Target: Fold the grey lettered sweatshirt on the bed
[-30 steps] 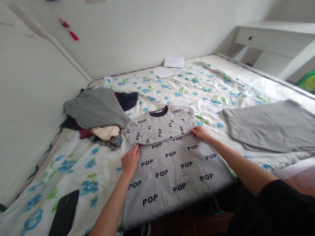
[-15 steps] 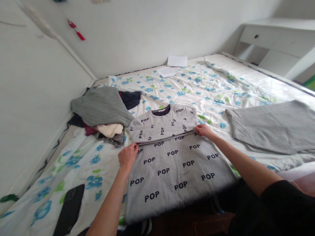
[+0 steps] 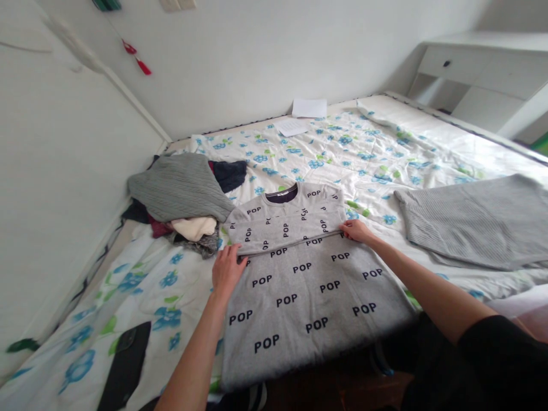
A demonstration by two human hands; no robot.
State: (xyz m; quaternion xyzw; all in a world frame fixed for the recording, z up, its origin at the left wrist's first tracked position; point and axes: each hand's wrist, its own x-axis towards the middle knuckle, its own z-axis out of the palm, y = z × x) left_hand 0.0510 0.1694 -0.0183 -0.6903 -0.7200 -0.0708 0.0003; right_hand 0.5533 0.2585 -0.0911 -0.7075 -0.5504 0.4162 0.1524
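Observation:
A grey sweatshirt [image 3: 299,302] with a navy "POP" print lies flat on the bed, its navy-lined collar [image 3: 281,194] at the far side. Its upper part is folded down over the lower part, and the fold edge runs across the middle. My left hand [image 3: 226,271] is on the near-left end of that edge, its fingers at the fold. My right hand [image 3: 356,231] pinches the right end of the edge between fingers and thumb.
A floral quilt [image 3: 342,154] covers the bed. A grey cable-knit sweater [image 3: 180,188] tops a pile of clothes on the left, and a grey ribbed garment [image 3: 475,220] lies on the right. A black phone [image 3: 125,365], papers [image 3: 291,127] and a white desk [image 3: 475,68] are nearby.
The view has turned slightly, so the bed sits farther right in the frame. Both hands stay at the fold edge of the sweatshirt, and the left hand has shifted a little along it.

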